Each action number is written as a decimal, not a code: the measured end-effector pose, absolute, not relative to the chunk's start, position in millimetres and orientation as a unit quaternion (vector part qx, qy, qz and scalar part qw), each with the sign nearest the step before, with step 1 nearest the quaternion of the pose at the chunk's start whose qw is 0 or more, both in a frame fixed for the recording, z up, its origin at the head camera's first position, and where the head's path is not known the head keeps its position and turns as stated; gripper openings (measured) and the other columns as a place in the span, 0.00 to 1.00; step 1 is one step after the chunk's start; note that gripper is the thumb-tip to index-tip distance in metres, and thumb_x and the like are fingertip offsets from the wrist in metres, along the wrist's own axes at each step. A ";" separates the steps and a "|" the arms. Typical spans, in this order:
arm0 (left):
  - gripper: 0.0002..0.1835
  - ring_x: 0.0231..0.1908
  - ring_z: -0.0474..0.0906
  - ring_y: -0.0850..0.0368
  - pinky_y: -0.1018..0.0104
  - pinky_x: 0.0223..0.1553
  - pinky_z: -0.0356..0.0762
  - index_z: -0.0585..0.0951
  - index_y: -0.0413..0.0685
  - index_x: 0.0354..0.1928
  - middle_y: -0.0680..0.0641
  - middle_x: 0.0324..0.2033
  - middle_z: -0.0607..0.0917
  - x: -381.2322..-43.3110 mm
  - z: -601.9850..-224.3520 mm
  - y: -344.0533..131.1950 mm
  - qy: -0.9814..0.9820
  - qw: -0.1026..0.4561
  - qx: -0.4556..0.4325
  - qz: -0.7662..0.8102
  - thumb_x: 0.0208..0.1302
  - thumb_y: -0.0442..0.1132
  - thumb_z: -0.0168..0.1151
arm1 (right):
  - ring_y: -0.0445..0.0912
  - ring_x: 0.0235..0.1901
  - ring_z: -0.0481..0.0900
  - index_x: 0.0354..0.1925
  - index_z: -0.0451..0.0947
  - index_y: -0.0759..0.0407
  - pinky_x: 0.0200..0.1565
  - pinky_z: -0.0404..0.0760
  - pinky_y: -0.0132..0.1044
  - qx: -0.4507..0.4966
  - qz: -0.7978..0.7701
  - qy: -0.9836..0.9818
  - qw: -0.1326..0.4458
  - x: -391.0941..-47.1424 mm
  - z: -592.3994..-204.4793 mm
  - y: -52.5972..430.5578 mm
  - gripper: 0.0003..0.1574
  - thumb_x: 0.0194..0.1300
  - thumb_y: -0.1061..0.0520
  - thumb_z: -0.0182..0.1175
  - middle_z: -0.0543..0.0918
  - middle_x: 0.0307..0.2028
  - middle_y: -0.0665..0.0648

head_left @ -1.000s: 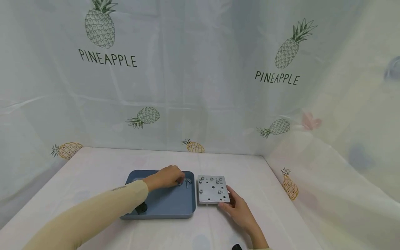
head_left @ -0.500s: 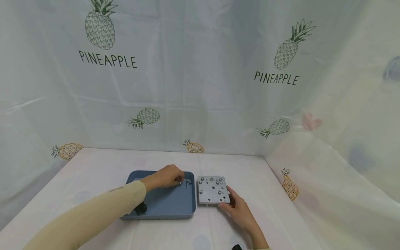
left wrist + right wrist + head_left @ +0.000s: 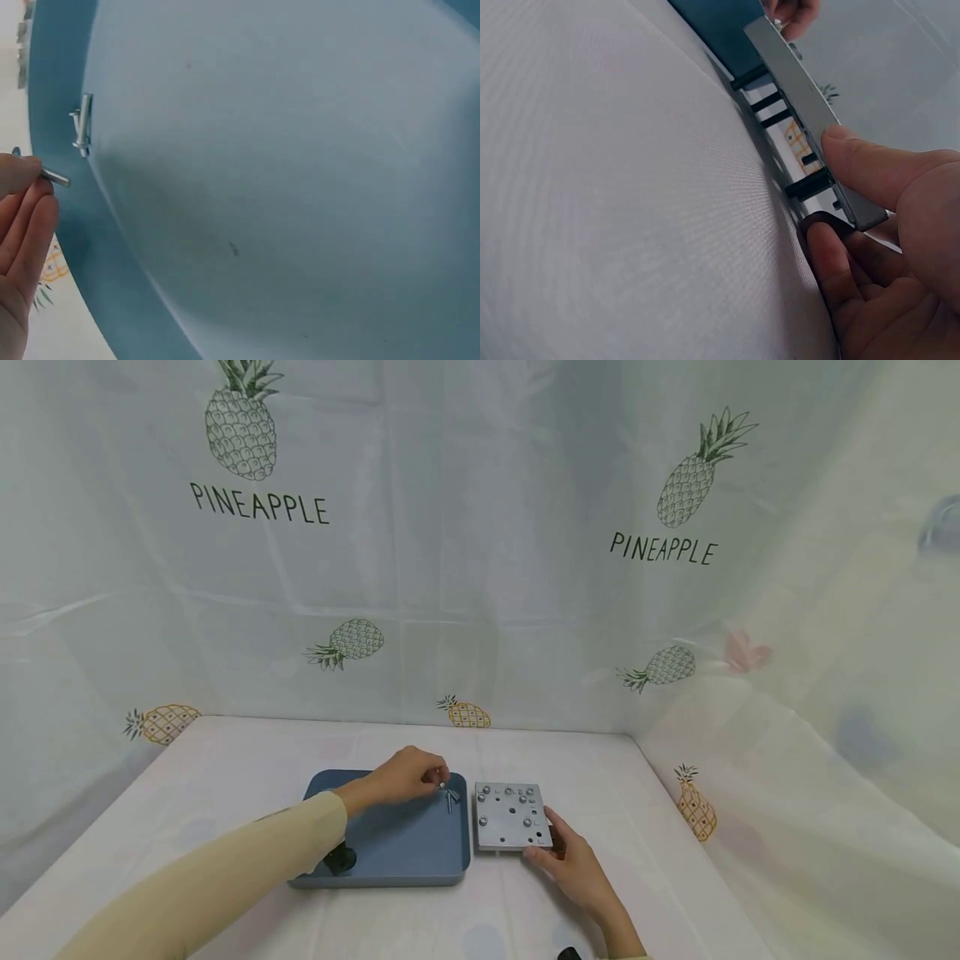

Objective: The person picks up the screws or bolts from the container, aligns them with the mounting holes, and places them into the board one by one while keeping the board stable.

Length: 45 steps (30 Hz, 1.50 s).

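Since the left hand [image 3: 405,775] only pinches the slim screw [image 3: 57,178], any slackening could drop it into the tray [image 3: 412,847], while the right hand [image 3: 576,867] grips the metal plate [image 3: 506,831].

The left hand [image 3: 408,774] has shifted toward the far right corner of the tray [image 3: 408,850], its pinched bolt [image 3: 56,178] moving along.

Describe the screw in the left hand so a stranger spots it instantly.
On the white table sits a blue tray, with the left hand above its far right corner. That hand pinches a silver screw. Unlike the loose screws lying in the tray, this one is in the hand.
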State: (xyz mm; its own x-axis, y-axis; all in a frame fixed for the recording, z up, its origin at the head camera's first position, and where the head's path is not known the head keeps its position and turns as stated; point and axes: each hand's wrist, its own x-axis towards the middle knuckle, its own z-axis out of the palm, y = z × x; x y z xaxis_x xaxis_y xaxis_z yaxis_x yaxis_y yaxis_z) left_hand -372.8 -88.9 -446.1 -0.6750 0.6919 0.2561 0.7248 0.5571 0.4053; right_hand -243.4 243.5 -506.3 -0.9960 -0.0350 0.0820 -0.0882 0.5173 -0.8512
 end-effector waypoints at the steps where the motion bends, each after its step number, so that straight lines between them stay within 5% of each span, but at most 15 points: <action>1: 0.08 0.36 0.82 0.66 0.67 0.41 0.83 0.89 0.48 0.45 0.56 0.35 0.89 -372.4 -444.9 -88.4 -0.880 0.035 -0.401 -0.251 0.68 0.28 0.68 | 0.44 0.50 0.83 0.81 0.59 0.63 0.52 0.82 0.32 0.036 0.493 -0.869 0.027 -242.8 -506.0 243.2 0.58 0.64 0.46 0.77 0.84 0.60 0.60; 15: 0.06 0.40 0.86 0.63 0.68 0.44 0.84 0.87 0.44 0.46 0.50 0.38 0.90 -366.4 -428.9 -75.9 -0.863 0.026 -0.389 -0.322 0.70 0.30 0.69 | 0.45 0.52 0.83 0.81 0.59 0.63 0.53 0.82 0.31 0.033 0.486 -0.873 0.028 -243.6 -506.3 242.8 0.58 0.65 0.46 0.76 0.84 0.61 0.62; 36: 0.08 0.43 0.86 0.67 0.70 0.48 0.84 0.87 0.56 0.48 0.56 0.41 0.90 -365.8 -422.9 -34.6 -0.840 -0.014 -0.390 -0.377 0.72 0.35 0.70 | 0.45 0.50 0.83 0.81 0.59 0.64 0.51 0.82 0.31 0.040 0.484 -0.874 0.027 -242.5 -505.0 241.9 0.57 0.66 0.47 0.76 0.85 0.59 0.61; 45: 0.07 0.41 0.85 0.67 0.71 0.47 0.84 0.87 0.48 0.48 0.53 0.40 0.90 -369.0 -428.1 -21.7 -0.833 -0.011 -0.401 -0.380 0.72 0.32 0.69 | 0.44 0.49 0.83 0.81 0.59 0.64 0.50 0.82 0.31 0.034 0.486 -0.873 0.026 -240.9 -503.3 240.7 0.57 0.66 0.47 0.76 0.85 0.58 0.60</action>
State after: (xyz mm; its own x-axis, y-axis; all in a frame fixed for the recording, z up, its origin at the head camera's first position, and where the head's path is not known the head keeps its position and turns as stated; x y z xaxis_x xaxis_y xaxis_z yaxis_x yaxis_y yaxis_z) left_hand -369.0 -21.7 -428.1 -0.6775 0.6774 0.2865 0.6607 0.3893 0.6418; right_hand -240.9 240.7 -503.3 -0.9964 -0.0332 0.0782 -0.0840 0.5260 -0.8463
